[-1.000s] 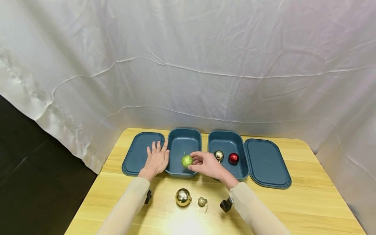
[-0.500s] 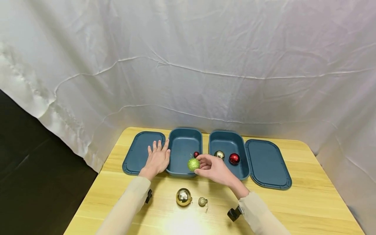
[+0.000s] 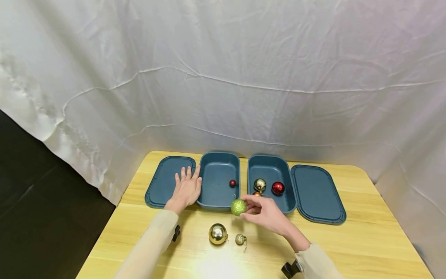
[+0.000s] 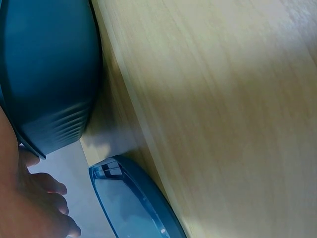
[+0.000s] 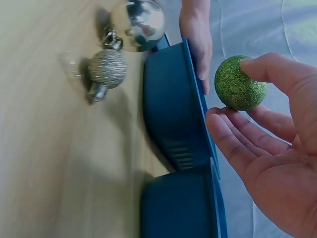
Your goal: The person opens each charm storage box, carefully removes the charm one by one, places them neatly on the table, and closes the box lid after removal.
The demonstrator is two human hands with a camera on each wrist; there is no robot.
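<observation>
Between thumb and fingers, my right hand pinches a green glitter bauble, held up near the front right corner of the left blue box. In the right wrist view the glitter bauble shows clear of the box. My left hand, fingers spread, rests along the left rim of that box, over part of a lid. A small red bauble lies in the left box. Inside the right blue box are a gold bauble, a red bauble and a partly hidden orange one.
A shiny gold bauble and a smaller glittery one lie on the wooden table in front of the boxes. Flat blue lids lie at either side, the left lid and the right lid. A pale curtain hangs behind.
My right hand has drawn the green bauble back and to the right, from over the left box towards its front corner. This uncovers the small red bauble. My left hand stays put.
</observation>
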